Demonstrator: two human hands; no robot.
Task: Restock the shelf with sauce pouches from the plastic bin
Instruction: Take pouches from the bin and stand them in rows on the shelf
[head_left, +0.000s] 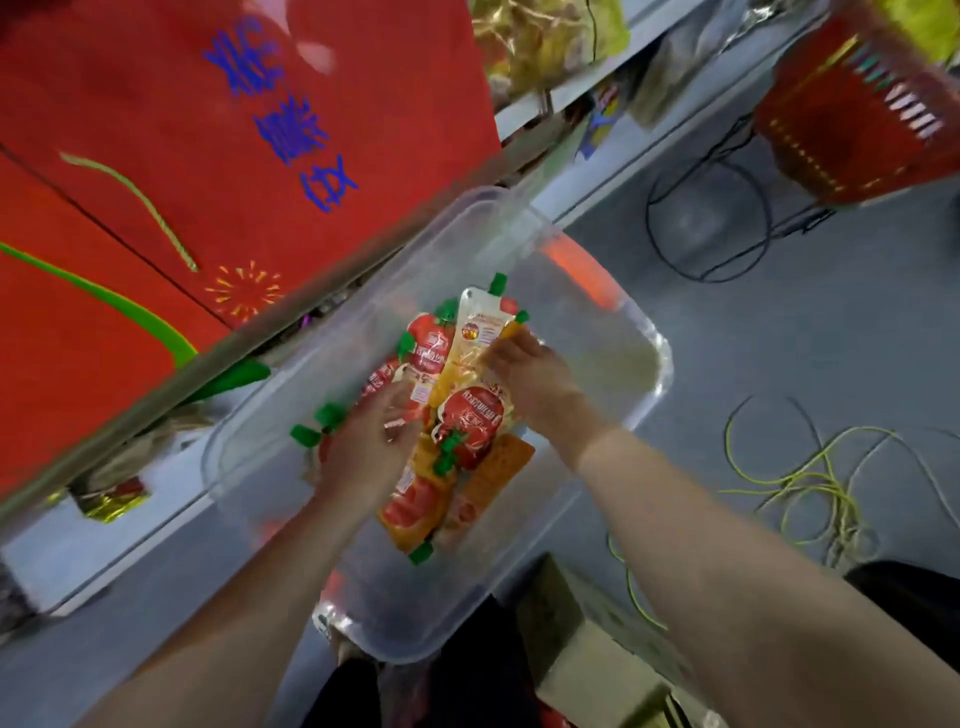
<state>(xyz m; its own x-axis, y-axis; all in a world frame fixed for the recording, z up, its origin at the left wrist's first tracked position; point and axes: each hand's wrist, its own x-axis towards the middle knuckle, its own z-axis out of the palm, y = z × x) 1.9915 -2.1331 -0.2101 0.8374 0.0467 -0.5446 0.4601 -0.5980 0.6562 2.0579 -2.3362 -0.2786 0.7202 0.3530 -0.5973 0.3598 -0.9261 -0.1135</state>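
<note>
One large red fabric banner (182, 156) with blue characters fills the upper left of the frame, hanging over the slanted grey metal shelf (311, 306). Below it, at centre, sits one clear, round-cornered plastic bin (644, 395) on the grey floor. One red slotted plastic basket (852, 119) hangs at the upper right. Inside the bin lies a loose heap of glossy, soft sauce pouches (470, 415), at least five, mostly red and orange, with about nine green screw caps (305, 435) showing. Two bare forearms reach in from the bottom. The right hand (524, 371) pinches the edge of one pale yellow pouch (470, 338) with curled fingers. The left hand (371, 441) lies on the red pouches, blurred; whether its fingers grip, I cannot tell. One thin yellow-green cable (821, 483) tangles at the right.
</note>
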